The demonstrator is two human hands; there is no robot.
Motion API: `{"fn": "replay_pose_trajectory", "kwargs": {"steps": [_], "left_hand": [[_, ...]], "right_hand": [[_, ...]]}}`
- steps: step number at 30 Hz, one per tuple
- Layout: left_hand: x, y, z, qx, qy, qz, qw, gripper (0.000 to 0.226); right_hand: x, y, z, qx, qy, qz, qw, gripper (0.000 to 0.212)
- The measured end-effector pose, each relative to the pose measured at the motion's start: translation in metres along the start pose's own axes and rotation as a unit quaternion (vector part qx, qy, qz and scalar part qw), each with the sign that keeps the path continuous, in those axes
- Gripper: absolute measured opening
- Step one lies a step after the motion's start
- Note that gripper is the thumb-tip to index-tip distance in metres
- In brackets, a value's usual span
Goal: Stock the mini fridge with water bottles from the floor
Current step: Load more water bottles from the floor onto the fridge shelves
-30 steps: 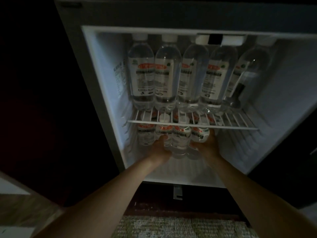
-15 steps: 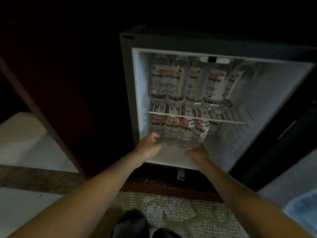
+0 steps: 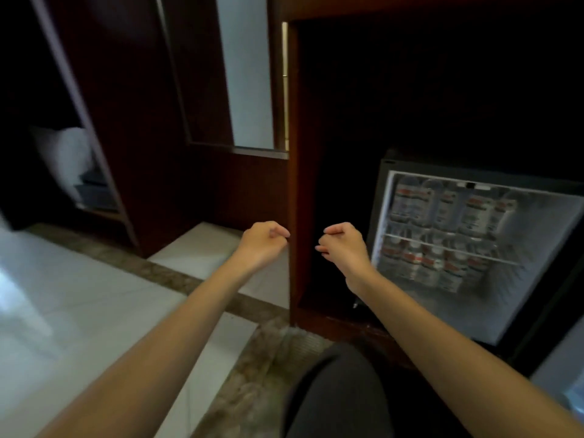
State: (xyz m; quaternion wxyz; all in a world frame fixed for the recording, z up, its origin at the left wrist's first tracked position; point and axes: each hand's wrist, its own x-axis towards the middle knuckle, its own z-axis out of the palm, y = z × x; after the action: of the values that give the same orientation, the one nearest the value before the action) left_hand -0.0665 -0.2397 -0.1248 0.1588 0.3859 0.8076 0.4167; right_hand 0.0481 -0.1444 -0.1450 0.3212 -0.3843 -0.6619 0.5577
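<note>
The mini fridge (image 3: 380, 197) stands open inside a dark wooden cabinet at the right. Several water bottles (image 3: 448, 207) with red-and-white labels stand on its wire shelf (image 3: 442, 248), and several more bottles (image 3: 423, 267) stand below it. Both hands are outside the fridge, to its left, held in the air. My left hand (image 3: 264, 245) and my right hand (image 3: 343, 245) face each other with fingers loosely curled, holding nothing. No bottle shows on the floor.
A wooden cabinet post (image 3: 294, 184) rises just behind the hands. White marble floor (image 3: 79, 311) spreads at the left, patterned carpet (image 3: 252, 374) beneath me. My dark-trousered knee (image 3: 335, 390) is at the bottom. An open wardrobe with a pillow (image 3: 63, 153) is far left.
Both hands have let go of the lower-shelf bottles and drawn back out of the fridge. The view has pulled back and swung left, so the fridge now lies at the right.
</note>
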Motion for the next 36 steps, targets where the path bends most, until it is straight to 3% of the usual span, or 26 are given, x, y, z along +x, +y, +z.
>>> {"fn": "replay_pose_trajectory", "kwargs": {"steps": [7,12,16,20,25,31,36], "left_hand": [[-0.099,-0.109,-0.105,0.007,0.111,-0.101,0.989,0.024],[-0.160,-0.211,-0.140,0.042,0.116,-0.210,0.970,0.024],[-0.194,-0.288,-0.136,0.049,0.099,-0.317,0.942,0.029],[-0.217,-0.341,-0.104,0.083,0.019,-0.373,0.924,0.042],[-0.223,-0.378,-0.068,0.127,-0.032,-0.382,0.915,0.055],[-0.213,-0.396,-0.053,0.199,-0.009,-0.332,0.922,0.026],[-0.203,-0.391,-0.045,0.183,-0.035,-0.325,0.927,0.024]], "right_hand": [[-0.096,0.002,0.145,0.030,-0.125,0.021,0.991,0.010],[-0.162,0.050,0.243,0.003,-0.217,0.086,0.972,0.015],[-0.200,0.092,0.292,-0.061,-0.281,0.140,0.948,0.006],[-0.218,0.130,0.311,-0.135,-0.381,0.150,0.902,0.025],[-0.220,0.167,0.310,-0.207,-0.407,0.140,0.879,0.030],[-0.201,0.186,0.285,-0.218,-0.407,0.188,0.867,0.031],[-0.190,0.195,0.268,-0.221,-0.393,0.211,0.867,0.030]]}}
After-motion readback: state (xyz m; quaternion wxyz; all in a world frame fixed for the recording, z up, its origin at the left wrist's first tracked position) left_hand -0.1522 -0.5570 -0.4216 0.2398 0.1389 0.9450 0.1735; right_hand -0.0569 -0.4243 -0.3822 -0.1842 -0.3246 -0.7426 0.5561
